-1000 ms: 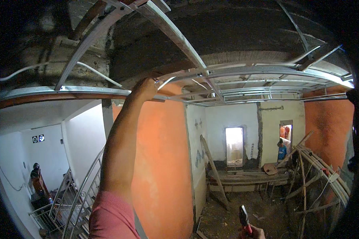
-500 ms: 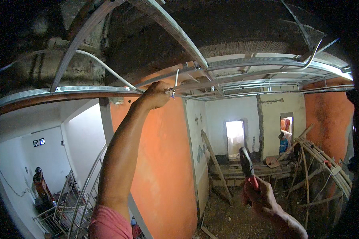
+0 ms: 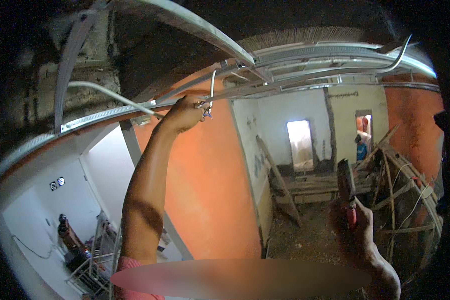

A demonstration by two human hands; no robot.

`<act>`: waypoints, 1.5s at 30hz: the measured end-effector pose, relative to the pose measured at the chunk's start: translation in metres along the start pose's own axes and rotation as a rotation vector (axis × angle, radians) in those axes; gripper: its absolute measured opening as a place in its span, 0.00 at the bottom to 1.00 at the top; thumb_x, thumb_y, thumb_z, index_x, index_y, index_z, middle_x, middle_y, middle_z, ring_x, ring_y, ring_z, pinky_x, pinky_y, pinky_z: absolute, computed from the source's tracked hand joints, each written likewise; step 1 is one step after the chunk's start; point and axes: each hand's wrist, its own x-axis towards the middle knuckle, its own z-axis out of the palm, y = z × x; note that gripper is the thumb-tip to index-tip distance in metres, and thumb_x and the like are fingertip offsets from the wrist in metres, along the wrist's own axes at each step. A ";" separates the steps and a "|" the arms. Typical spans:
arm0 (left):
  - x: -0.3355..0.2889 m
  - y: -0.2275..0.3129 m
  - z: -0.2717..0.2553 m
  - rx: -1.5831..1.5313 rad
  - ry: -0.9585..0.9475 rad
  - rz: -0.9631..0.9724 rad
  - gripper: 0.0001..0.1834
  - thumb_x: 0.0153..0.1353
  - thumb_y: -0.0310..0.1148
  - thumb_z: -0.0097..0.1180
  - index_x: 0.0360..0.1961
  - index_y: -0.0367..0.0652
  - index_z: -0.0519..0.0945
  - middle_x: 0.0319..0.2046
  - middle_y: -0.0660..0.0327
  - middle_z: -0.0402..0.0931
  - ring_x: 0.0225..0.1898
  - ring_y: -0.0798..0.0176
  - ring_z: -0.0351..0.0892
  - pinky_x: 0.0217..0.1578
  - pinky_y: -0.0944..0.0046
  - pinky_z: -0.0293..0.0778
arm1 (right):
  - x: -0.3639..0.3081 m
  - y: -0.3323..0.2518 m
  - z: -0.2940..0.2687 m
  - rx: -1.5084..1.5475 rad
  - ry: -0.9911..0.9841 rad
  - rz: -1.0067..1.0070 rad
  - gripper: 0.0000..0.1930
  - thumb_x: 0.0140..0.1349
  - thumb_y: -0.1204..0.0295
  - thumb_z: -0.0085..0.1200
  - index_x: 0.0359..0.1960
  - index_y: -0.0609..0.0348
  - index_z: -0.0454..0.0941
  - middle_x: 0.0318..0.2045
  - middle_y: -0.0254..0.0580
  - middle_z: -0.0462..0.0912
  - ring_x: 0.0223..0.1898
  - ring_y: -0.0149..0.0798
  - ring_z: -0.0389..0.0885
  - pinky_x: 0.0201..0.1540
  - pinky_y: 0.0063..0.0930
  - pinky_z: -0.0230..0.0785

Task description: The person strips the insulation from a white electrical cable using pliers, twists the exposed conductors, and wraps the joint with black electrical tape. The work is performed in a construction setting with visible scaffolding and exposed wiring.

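Observation:
My left hand [image 3: 184, 114] is raised to the metal ceiling frame, its fingers closed around short wire ends [image 3: 207, 115] with a bluish tip. Just above the fingers a thin white conduit [image 3: 213, 84] stands up; whether the wires come out of it I cannot tell. Lower and to the right, my right hand [image 3: 366, 227] grips red-handled pliers [image 3: 347, 182], dark jaws pointing up, well apart from the wires. Another white conduit [image 3: 110, 96] runs toward my left wrist from the left.
Metal ceiling channels [image 3: 200, 30] cross overhead. An orange wall [image 3: 200, 185] stands behind my left arm. Bamboo poles and planks [image 3: 410, 175] lean at the right. Far off, a person in blue [image 3: 361, 150] is by an opening. A metal railing [image 3: 92, 267] lies lower left.
My right hand has moved to the right with the pliers, which now point more upright. My left hand stays closed on the wires. The whole view has shifted and tilted slightly.

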 end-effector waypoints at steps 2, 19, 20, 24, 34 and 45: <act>-0.006 0.009 -0.001 0.065 -0.013 -0.008 0.12 0.68 0.31 0.52 0.46 0.36 0.83 0.34 0.59 0.82 0.37 0.65 0.80 0.41 0.63 0.78 | 0.018 -0.014 0.016 -0.101 0.010 -0.068 0.17 0.74 0.58 0.41 0.39 0.57 0.76 0.29 0.33 0.76 0.30 0.28 0.72 0.32 0.24 0.65; -0.042 0.055 0.004 0.382 -0.090 0.154 0.20 0.63 0.21 0.47 0.57 0.33 0.75 0.45 0.41 0.80 0.50 0.43 0.82 0.51 0.56 0.76 | 0.116 -0.033 0.138 0.382 0.049 -0.002 0.15 0.61 0.68 0.51 0.43 0.67 0.79 0.32 0.47 0.82 0.31 0.40 0.83 0.38 0.32 0.76; -0.039 0.055 0.006 0.314 -0.121 0.050 0.18 0.64 0.22 0.47 0.56 0.31 0.75 0.45 0.40 0.80 0.50 0.42 0.82 0.50 0.57 0.77 | 0.119 -0.026 0.128 -0.237 -0.006 -0.384 0.15 0.53 0.84 0.55 0.44 0.67 0.79 0.30 0.50 0.82 0.30 0.41 0.84 0.34 0.32 0.75; -0.039 0.059 0.011 0.387 -0.003 0.238 0.16 0.65 0.21 0.49 0.54 0.30 0.75 0.39 0.40 0.80 0.46 0.44 0.84 0.46 0.56 0.77 | 0.104 0.006 0.122 -0.101 0.013 -0.431 0.15 0.57 0.80 0.56 0.47 0.70 0.76 0.29 0.50 0.82 0.30 0.43 0.83 0.35 0.31 0.74; -0.043 0.027 0.028 0.889 0.232 0.888 0.21 0.55 0.24 0.57 0.52 0.33 0.74 0.41 0.44 0.77 0.43 0.43 0.78 0.44 0.45 0.75 | 0.111 0.003 0.127 0.218 0.152 -0.167 0.24 0.65 0.63 0.59 0.56 0.68 0.74 0.28 0.43 0.81 0.29 0.34 0.81 0.32 0.26 0.72; -0.053 0.010 -0.008 0.309 -0.239 0.035 0.21 0.60 0.31 0.58 0.54 0.33 0.76 0.41 0.50 0.79 0.42 0.56 0.78 0.45 0.55 0.75 | 0.145 -0.010 0.149 0.100 0.118 -0.199 0.21 0.66 0.64 0.58 0.53 0.68 0.76 0.30 0.43 0.82 0.31 0.35 0.82 0.34 0.26 0.73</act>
